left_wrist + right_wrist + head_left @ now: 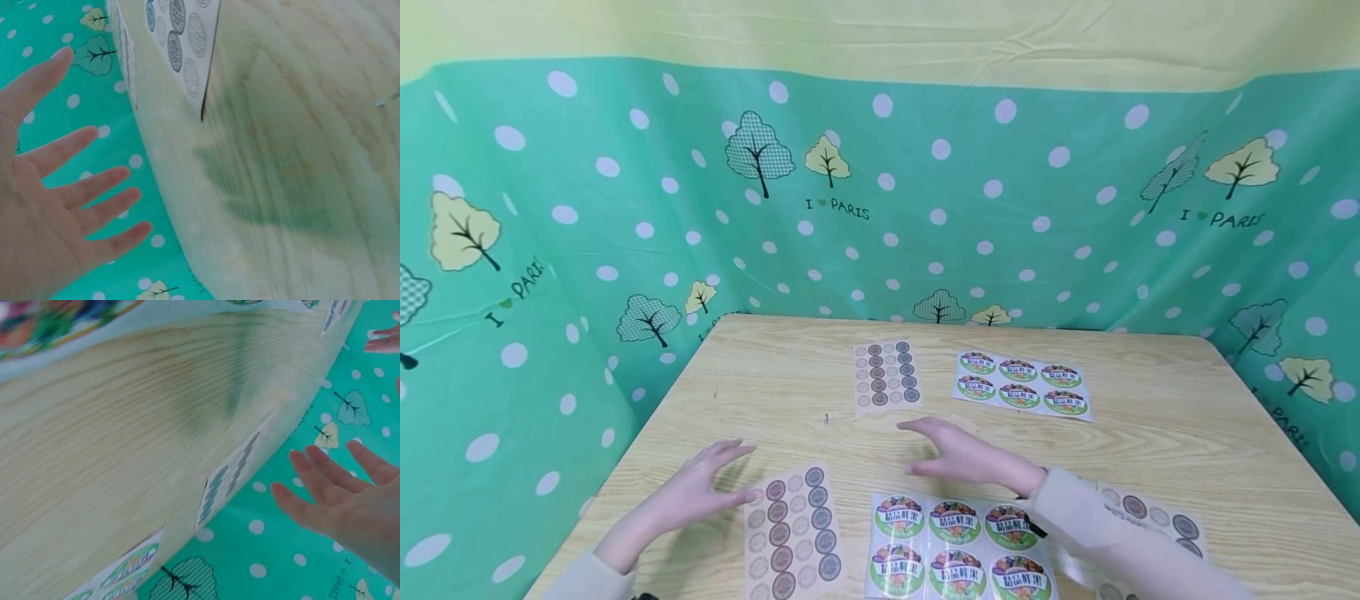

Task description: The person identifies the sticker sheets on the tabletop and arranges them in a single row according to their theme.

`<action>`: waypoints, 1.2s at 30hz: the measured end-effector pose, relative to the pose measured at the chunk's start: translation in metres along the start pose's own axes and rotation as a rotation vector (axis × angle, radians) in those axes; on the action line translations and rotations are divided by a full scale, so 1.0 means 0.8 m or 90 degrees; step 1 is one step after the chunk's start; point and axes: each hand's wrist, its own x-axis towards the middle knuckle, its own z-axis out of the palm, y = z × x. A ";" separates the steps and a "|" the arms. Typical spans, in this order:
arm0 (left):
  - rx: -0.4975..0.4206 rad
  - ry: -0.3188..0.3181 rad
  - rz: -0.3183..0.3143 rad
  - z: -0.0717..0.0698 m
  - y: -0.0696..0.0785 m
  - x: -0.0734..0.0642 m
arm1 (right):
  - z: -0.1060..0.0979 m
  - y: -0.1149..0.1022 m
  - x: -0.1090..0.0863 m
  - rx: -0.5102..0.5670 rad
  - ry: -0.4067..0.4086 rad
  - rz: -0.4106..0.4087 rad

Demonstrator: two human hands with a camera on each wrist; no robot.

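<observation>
One far stamp sheet (887,377); one far fruit-label sheet (1022,384), right of it; one near stamp sheet (793,532); one near fruit-label sheet (955,548); one right-hand stamp sheet (1161,512), partly hidden by a sleeve (1078,517). All lie flat, prints upward, on a wood-grain surface (1157,437); spacing presumably for legibility and easy reach.

Two hands, well apart, fingers spread, both without a load. Left hand (696,492): beside the near stamp sheet, contact uncertain. Right hand (962,457): beyond the near fruit-label sheet, presumably raised to avoid disturbing it.

Head view alone gives the whole layout; left wrist view adds the left palm, right wrist view the right palm.
</observation>
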 end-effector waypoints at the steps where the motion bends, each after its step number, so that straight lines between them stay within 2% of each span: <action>1: -0.003 -0.001 -0.003 0.000 -0.001 -0.001 | 0.002 -0.001 0.003 0.010 -0.003 0.001; 12: -0.072 -0.014 -0.033 0.006 -0.012 -0.008 | 0.020 -0.017 0.036 0.081 -0.020 -0.024; 20: -0.111 -0.005 -0.043 0.022 -0.022 -0.008 | 0.039 -0.028 0.060 0.115 -0.047 -0.025; 24: -0.128 -0.009 -0.070 0.028 -0.025 -0.008 | 0.051 -0.033 0.069 0.124 -0.058 -0.025; 28: -0.136 -0.015 -0.083 0.031 -0.027 -0.009 | 0.064 -0.037 0.077 0.123 -0.058 -0.010; 36: -0.169 -0.021 -0.077 0.035 -0.035 -0.008 | 0.080 -0.046 0.090 0.110 -0.060 0.031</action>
